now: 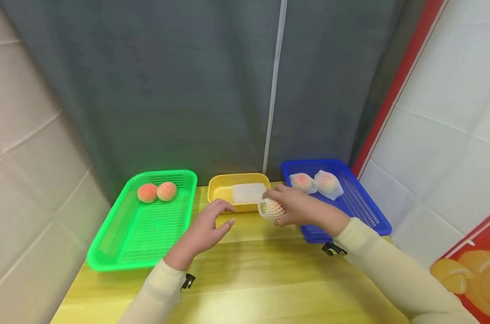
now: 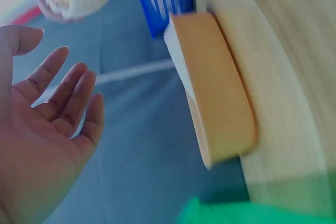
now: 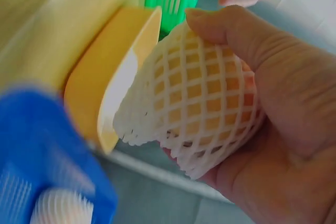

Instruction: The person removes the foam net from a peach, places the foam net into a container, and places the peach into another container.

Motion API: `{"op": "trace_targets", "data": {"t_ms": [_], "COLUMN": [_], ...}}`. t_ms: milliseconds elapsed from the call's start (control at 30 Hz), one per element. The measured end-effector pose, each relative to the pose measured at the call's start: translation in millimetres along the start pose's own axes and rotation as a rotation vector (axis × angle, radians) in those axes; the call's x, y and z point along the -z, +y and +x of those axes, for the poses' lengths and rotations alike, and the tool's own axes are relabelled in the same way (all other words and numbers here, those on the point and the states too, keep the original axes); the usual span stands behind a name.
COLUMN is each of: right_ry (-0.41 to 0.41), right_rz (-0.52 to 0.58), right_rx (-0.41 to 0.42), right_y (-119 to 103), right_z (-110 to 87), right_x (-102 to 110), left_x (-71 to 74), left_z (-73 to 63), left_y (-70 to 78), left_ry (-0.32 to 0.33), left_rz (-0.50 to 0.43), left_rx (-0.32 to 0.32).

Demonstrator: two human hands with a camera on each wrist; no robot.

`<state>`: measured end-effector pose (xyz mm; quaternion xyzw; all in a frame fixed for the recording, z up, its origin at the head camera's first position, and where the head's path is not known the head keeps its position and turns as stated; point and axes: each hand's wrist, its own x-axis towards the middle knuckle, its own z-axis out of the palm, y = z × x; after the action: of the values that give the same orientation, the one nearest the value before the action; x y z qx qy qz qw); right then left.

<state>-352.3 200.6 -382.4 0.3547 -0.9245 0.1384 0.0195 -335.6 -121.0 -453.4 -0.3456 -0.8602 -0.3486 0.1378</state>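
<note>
Over table (image 1: 236, 288), right hand (image 1: 296, 204) grips netted peach (image 1: 272, 210), left hand (image 1: 202, 228) empty, apart; two wrapped peaches (image 1: 328, 183) seem done, two bare peaches (image 1: 166, 191) remain.

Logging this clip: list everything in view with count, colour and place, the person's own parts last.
Green basket: one, green, table's left
Bare peaches: two, orange-pink, far end of green basket
Yellow tray: one, yellow, between baskets
Foam nets: count unclear, white, in yellow tray
Blue basket: one, blue, table's right
Netted peaches: two, pinkish under white net, in blue basket
Held peach: one, yellow-red under white net, in right grip
Table: one, yellow wood-grain, beneath
Curtain: grey, behind
Side panels: white, both sides
Fruit print: one, red and yellow, lower right
Wrist clips: two, black, at cuffs
Sleeves: two, cream, forearms
Left grip: one, bare, holding nothing
Right grip: one, bare, around held peach
</note>
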Motion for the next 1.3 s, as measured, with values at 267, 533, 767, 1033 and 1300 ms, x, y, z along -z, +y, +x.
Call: {"op": "trace_targets", "data": {"t_ms": [267, 533, 767, 1033, 1300], "right_ry": [0.027, 0.01, -0.038, -0.123, -0.151], "right_rz": [-0.009, -0.054, -0.048, -0.044, -0.086], "right_rx": [0.095, 0.069, -0.016, -0.099, -0.104], "right_y": [-31.9, -49.2, -41.3, -31.8, -32.3], "right_z": [22.1, 34.6, 45.3, 54.6, 62.4], "right_x": [-30.8, -46.6, -73.0, -103.3, -128.2], "left_x": [12.9, 10.4, 3.0, -5.2, -6.5], "left_z": [-19.3, -26.0, -28.3, -26.2, -26.8], "left_y": [-20.8, -23.1, -23.7, -21.7, -20.1], "left_ry": [0.082, 0.125, 0.112, 0.09, 0.091], "left_rz": [-0.074, -0.108, -0.143, -0.247, -0.234], "left_rx": [0.116, 0.112, 0.115, 0.185, 0.171]}}
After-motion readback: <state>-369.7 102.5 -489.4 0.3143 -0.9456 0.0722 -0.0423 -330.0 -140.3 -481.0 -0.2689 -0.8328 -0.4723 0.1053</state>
